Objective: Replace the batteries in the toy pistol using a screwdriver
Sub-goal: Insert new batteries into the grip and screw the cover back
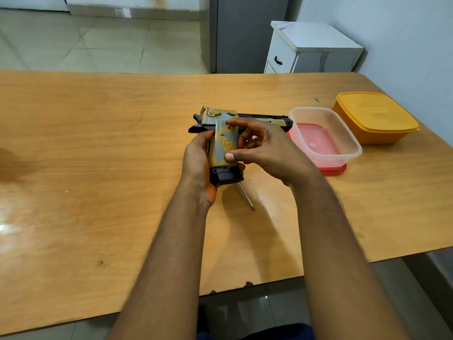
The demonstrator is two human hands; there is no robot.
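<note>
- Table [98,148]: your toy pistol [224,141] sits mid-table, held just above the wood, nearer the far right corner than the near edge.
- Pistol: barrel points right toward the clear tub [343,133], grip toward you. Rigid light plastic, probably slick; hold the grip.
- Left hand [196,158]: wrapped round the grip's back.
- Right hand [264,148]: thumb and forefinger pinch the grip panel.
- Screwdriver [245,196]: shaft shows beneath; handle hidden, likely under the pistol.

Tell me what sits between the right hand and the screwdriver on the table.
Nothing visible blocks it. The screwdriver lies on the table just below the right hand, its handle end hidden under the toy pistol that both hands grip.
</note>
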